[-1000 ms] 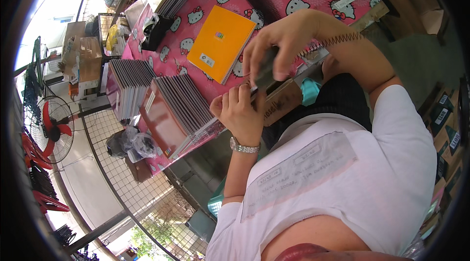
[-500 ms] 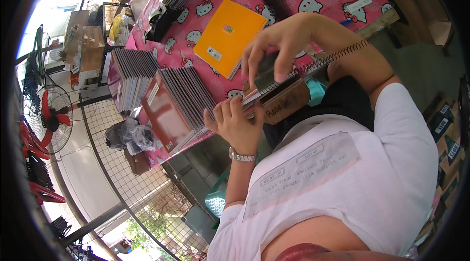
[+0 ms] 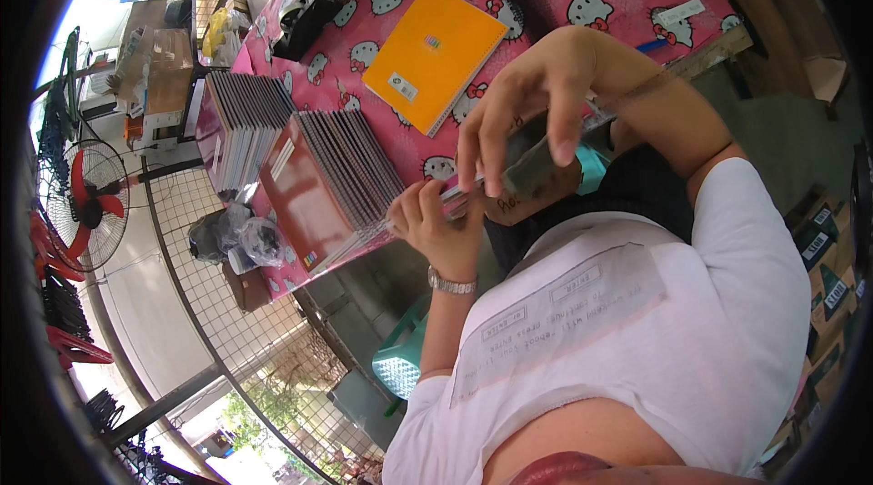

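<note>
Head view: left hand pinches some paper; right hand curls, but I can't tell if it's holding anything. Past them lies a yellow notebook.

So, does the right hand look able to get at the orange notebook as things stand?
Probably yes: the right hand is close to the orange notebook, which lies uncovered on the pink tablecloth, and nothing visible blocks the way between them.

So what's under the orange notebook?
Pink cloth shows around the orange notebook; whatever is directly beneath it is covered and cannot be seen.
</note>
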A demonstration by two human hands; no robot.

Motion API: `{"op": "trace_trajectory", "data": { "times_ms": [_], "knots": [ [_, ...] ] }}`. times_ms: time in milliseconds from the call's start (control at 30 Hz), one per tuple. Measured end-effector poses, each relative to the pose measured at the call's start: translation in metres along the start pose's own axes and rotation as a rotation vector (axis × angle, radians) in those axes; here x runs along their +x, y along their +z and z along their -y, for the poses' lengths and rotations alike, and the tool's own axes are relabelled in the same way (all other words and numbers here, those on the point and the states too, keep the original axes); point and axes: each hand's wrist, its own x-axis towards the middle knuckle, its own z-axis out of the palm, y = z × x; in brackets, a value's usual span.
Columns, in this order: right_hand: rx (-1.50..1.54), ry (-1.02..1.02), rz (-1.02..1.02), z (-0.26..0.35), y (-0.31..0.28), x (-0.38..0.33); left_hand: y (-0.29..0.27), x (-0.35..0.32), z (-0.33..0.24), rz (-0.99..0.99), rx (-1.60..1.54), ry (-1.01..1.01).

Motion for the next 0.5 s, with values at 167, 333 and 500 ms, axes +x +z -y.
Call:
{"op": "trace_trajectory", "data": {
  "times_ms": [167, 333, 500],
  "knots": [
    [0.141, -0.103, 0.002, -0.008, -0.001, -0.003, 0.003, 0.009, -0.01, 0.015, -0.009, 0.023],
    [-0.36, 0.307, -0.182, -0.008, -0.012, 0.002, 0.001, 0.011, -0.009, 0.081, -0.053, 0.015],
    [-0.225, 0.179, -0.058, -0.009, -0.011, 0.011, 0.0, 0.008, -0.01, 0.091, -0.069, 0.012]
  ]
}}
